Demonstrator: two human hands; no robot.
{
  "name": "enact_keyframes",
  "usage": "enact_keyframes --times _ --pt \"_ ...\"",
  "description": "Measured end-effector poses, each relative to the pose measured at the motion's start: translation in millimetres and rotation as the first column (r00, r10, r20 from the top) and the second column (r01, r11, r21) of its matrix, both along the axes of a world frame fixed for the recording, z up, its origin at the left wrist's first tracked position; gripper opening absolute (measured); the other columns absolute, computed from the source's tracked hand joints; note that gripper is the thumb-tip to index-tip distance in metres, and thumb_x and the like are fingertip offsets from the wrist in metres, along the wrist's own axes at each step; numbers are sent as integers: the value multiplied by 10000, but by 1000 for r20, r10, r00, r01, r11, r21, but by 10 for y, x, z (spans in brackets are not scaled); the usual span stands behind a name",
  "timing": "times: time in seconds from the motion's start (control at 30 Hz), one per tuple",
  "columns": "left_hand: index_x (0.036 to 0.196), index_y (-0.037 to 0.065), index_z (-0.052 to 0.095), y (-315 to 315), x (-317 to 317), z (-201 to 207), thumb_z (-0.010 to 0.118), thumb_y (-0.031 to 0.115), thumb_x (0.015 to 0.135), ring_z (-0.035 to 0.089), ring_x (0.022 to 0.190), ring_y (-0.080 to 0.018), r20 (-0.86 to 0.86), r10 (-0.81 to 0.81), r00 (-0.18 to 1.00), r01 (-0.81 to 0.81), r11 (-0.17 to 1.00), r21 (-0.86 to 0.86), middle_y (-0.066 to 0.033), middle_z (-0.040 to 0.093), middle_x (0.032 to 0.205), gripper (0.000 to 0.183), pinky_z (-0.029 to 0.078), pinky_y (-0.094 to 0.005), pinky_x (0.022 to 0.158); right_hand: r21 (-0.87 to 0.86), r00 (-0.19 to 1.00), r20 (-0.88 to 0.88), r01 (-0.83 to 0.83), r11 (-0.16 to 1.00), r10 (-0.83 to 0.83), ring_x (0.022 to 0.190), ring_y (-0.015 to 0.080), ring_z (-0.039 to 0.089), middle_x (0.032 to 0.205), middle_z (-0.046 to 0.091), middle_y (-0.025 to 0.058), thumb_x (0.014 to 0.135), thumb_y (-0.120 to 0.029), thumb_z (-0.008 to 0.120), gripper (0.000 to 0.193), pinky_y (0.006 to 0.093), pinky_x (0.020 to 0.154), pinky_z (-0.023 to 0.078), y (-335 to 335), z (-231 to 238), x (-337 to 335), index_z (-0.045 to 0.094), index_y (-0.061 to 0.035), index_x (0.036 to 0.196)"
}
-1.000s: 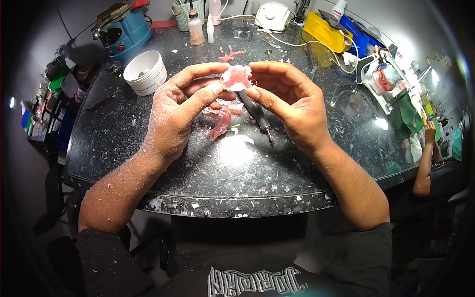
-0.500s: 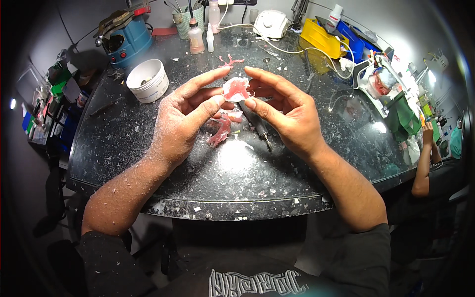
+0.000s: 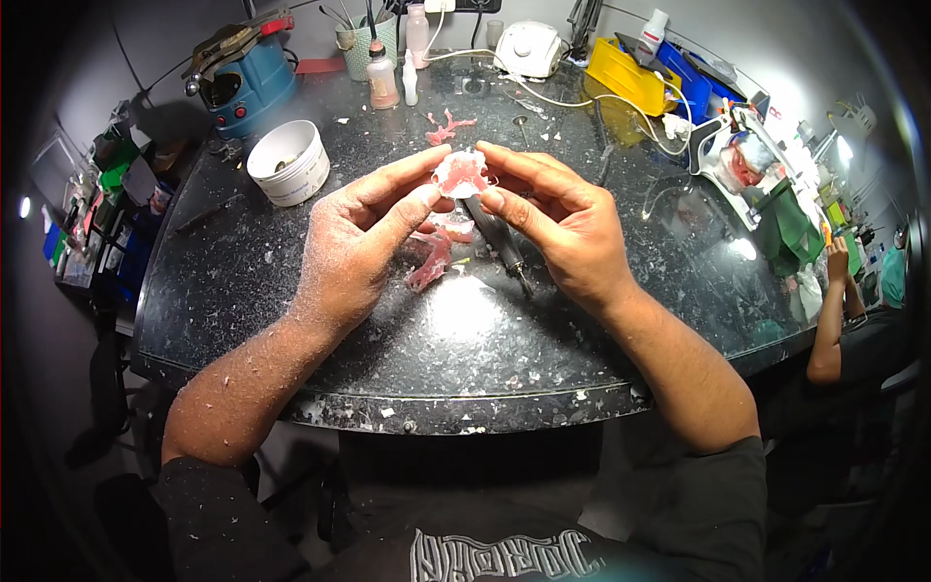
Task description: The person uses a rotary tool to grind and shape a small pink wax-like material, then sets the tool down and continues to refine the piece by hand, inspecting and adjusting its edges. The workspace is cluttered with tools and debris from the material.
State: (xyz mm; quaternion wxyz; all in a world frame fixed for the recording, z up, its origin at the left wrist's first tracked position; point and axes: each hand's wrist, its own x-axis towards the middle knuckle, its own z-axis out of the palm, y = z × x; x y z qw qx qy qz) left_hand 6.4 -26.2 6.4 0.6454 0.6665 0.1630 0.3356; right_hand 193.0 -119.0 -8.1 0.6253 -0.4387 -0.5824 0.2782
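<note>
Between my two hands I hold a small pink and white denture plate above the bench. My left hand, dusted with white powder, pinches its left side between thumb and fingers. The thumb and fingers of my right hand grip its right side. Below it on the bench lies a dark rotary handpiece, its tip toward me, its back end hidden by the denture and hands. Beside the handpiece, under my left hand, are pink resin pieces. A branched pink piece lies just beyond my fingertips.
A white tub stands left, before a blue bench machine. Bottles, a tool cup and a white control box line the back. Yellow bin and face shield are right; a co-worker's arm shows far right.
My index fingers have come down and closed in on the denture plate. It has tilted slightly and shifted a little left. The pieces on the bench stay in place.
</note>
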Motion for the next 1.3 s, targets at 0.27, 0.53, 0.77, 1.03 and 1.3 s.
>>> enact_keyframes --times 0.27,0.53,0.77,1.03,1.3 --pt "1326 17 554 -6 -8 -23 624 145 926 606 1099 -143 35 27 999 -27 1000 -4 -97 624 1261 426 474 -272 882 -35 998 -63 10 999 -12 1055 155 625 1134 658 96 903 -43 670 416 272 946 507 -7 8 -14 570 -2 1305" --pt "1282 15 575 -7 8 -23 612 179 945 615 1078 -146 50 23 999 -23 1000 -4 -105 632 1238 377 476 -277 880 11 985 -170 6 1000 -4 1031 159 643 1099 669 112 880 -9 689 266 291 947 519 -26 26 -29 609 20 1131" --pt "1232 4 540 -3 -1 -14 633 135 922 622 1053 -149 81 31 996 -30 999 -12 -113 641 1162 349 478 -282 866 3 983 -182 -36 999 36 1027 164 648 1081 673 109 875 -4 692 269 298 953 522 -32 30 -24 606 21 1129" --pt "1197 -2 550 10 -8 -24 644 107 894 613 1012 -139 109 35 993 -35 999 1 -111 634 1156 336 478 -282 853 6 984 -171 -57 998 57 1026 169 653 1096 671 114 872 -5 695 283 301 952 525 -34 18 -9 604 20 1139" --pt "1176 -4 559 -3 -22 6 654 98 869 602 955 -130 107 25 994 -20 999 -47 -93 637 1114 337 482 -283 841 -7 985 -163 -64 998 62 1021 172 657 1099 670 114 871 -2 695 286 302 947 530 -31 20 -5 604 18 1141"
